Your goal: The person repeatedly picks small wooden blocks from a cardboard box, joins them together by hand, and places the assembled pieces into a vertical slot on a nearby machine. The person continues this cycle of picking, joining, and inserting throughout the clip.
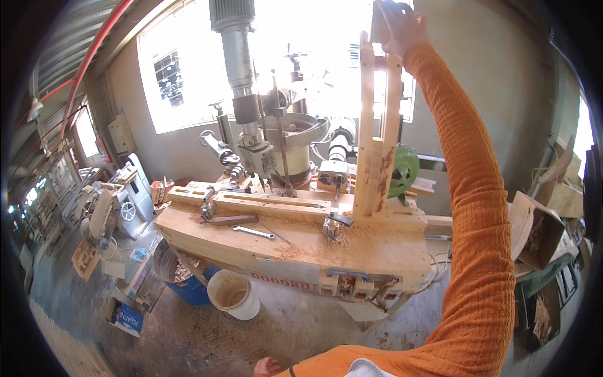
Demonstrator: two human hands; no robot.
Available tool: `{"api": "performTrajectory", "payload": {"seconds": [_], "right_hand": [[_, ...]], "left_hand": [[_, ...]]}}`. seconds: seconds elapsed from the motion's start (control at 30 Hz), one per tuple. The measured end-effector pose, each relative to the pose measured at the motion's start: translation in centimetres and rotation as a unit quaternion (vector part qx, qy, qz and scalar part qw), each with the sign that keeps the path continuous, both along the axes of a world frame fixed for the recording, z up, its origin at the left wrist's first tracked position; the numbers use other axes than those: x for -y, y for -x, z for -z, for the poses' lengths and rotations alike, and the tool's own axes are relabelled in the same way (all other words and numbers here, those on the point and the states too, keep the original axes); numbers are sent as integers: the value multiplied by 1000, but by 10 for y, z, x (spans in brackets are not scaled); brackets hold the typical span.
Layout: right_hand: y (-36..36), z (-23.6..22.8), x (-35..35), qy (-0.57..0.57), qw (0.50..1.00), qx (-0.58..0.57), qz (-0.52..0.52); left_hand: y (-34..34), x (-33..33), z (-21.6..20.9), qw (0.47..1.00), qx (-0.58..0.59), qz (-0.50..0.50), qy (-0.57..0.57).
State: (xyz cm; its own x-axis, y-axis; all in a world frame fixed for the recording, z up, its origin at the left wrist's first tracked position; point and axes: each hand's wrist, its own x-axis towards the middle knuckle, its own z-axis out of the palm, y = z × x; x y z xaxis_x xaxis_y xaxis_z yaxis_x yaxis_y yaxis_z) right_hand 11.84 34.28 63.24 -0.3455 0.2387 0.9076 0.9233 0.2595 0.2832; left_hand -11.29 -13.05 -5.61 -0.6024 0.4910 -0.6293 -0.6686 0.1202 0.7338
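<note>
My right arm reaches up at the right, and my right hand (407, 30) is at the top of a tall wooden chute (366, 125). Its fingers are closed around a flat brown wooden block (380, 24), partly washed out by the window glare. The chute's two uprights stand on the right end of a wooden machine bench (295, 242). Low at the bottom edge, my left hand (268, 366) shows only in part, away from the bench; how its fingers lie is unclear.
A drill head (242, 75) hangs over the bench. A wrench (254, 232), a dark bar (233, 220), a clamp (336, 226) and wood shavings lie on it. A green motor (404, 171) sits behind the chute. White bucket (233, 295) and blue drum (188, 290) stand below.
</note>
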Motion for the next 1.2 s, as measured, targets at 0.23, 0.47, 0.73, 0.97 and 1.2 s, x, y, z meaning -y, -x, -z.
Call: {"api": "performTrajectory", "payload": {"seconds": [0.23, 0.47, 0.73, 0.97, 1.2], "right_hand": [[17, -41, -53, 58, 995, 3, 82], [26, -33, -70, 83, 992, -15, 88], [19, -29, -88, 2, 999, -22, 31], [8, -22, -104, -41, 995, 84, 24], [18, 31, -80, -27, 994, 98, 27]], "left_hand": [[9, -28, 4, 976, -149, 159, -4], [-3, -46, 11, 978, -131, 149, 59], [-16, -56, 12, 960, -159, 211, 96], [-25, -51, 17, 988, -90, 125, 16], [-52, -34, 8, 990, -38, 79, 114]]}}
